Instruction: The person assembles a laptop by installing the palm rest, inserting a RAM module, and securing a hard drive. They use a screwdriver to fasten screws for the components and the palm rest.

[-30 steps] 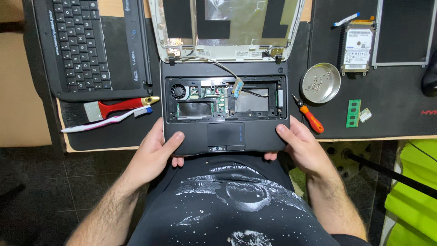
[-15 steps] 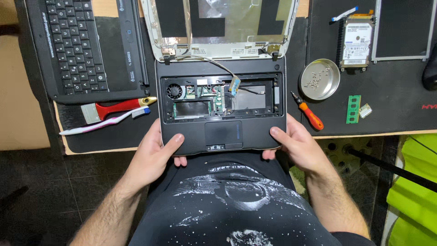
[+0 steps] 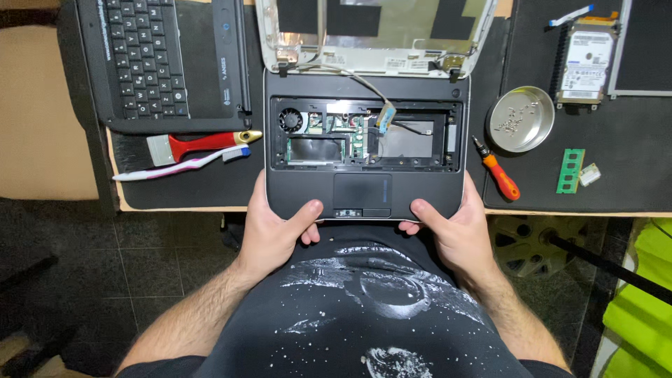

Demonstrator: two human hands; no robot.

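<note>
Dark mats cover the desk (image 3: pixel 175 199). Up and left of the left hand (image 3: pixel 274 227) lie a loose keyboard (image 3: pixel 143 59), a red-handled brush (image 3: pixel 196 145) and a toothbrush (image 3: pixel 178 164). Both hands are clamped on the front corners of the opened laptop (image 3: pixel 364 157), thumbs on its palm rest; it sits between them at the desk edge. Beyond the right hand (image 3: pixel 451 227) lie a screwdriver (image 3: pixel 498 171) and a screw dish (image 3: pixel 520 119). It looks like a repositioning step, calling for a steady, level grip.
</note>
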